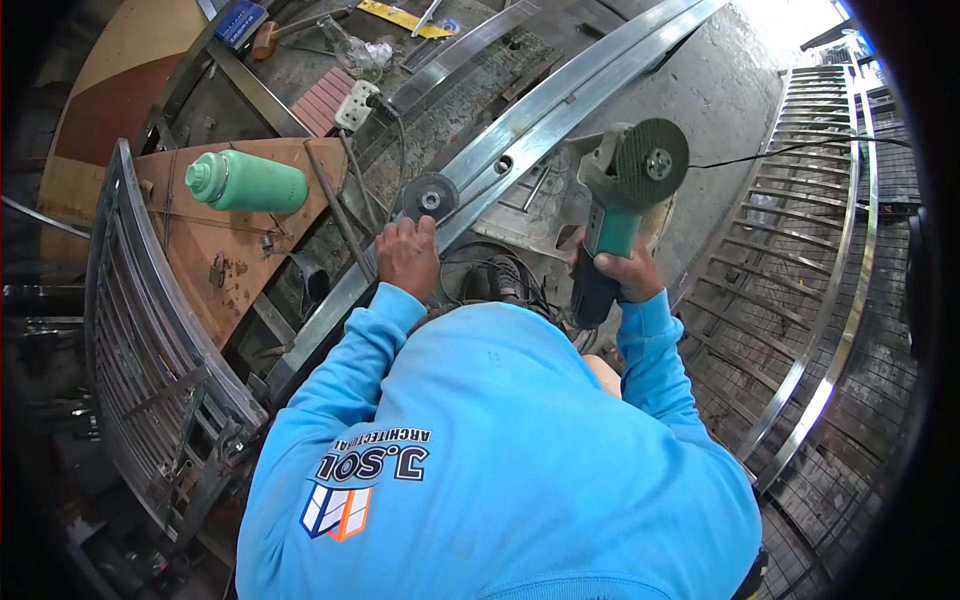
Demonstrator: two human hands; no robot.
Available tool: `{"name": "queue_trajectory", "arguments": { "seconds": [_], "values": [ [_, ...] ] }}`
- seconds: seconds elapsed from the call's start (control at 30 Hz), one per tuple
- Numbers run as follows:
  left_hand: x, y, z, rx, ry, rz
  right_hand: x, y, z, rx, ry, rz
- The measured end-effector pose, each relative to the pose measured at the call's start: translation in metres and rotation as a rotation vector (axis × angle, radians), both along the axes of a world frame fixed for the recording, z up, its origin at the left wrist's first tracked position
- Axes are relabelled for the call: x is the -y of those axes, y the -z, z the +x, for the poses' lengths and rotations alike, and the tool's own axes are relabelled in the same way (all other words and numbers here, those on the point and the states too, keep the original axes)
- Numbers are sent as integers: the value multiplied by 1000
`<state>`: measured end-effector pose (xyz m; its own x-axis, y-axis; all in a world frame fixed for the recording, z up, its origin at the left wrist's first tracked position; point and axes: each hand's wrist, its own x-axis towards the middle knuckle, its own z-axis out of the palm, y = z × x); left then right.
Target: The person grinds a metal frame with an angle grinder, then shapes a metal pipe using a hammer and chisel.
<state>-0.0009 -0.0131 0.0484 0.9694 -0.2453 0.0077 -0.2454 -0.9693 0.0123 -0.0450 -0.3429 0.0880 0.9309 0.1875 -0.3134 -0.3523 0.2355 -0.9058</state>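
Observation:
My right hand is wrapped round the body of a green and black angle grinder. A dark round disc is mounted on the grinder's head, its face turned up toward me. My left hand has its fingers at the lower edge of another grinding disc, gripping it above a long metal bar. That loose disc is dark with a light ring at its centre hole. Below the grinder, a pale plastic stool shows in part, with thin metal pieces on it.
A green bottle lies on a brown board at left. Beyond my left hand are a white power socket and a hammer. Curved slatted metal frames stand at left and right. A black cable crosses the right side.

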Motion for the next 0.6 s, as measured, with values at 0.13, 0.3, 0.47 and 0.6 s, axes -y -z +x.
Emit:
{"name": "queue_trajectory", "arguments": {
  "seconds": [0.13,0.3,0.47,0.6],
  "values": [
    [1,4,11,-26,-5,-19,-12,-9,6,-88,187,229],
    [1,6,13,-76,-38,-43,2,4,12,14,126,184],
    [-1,-9,27,-105,-63,-188,-8,0,24,-60,141,244],
    [-25,-27,84,-100,-144,-386,-27,14,26,-17,203,261]
  ]
}}
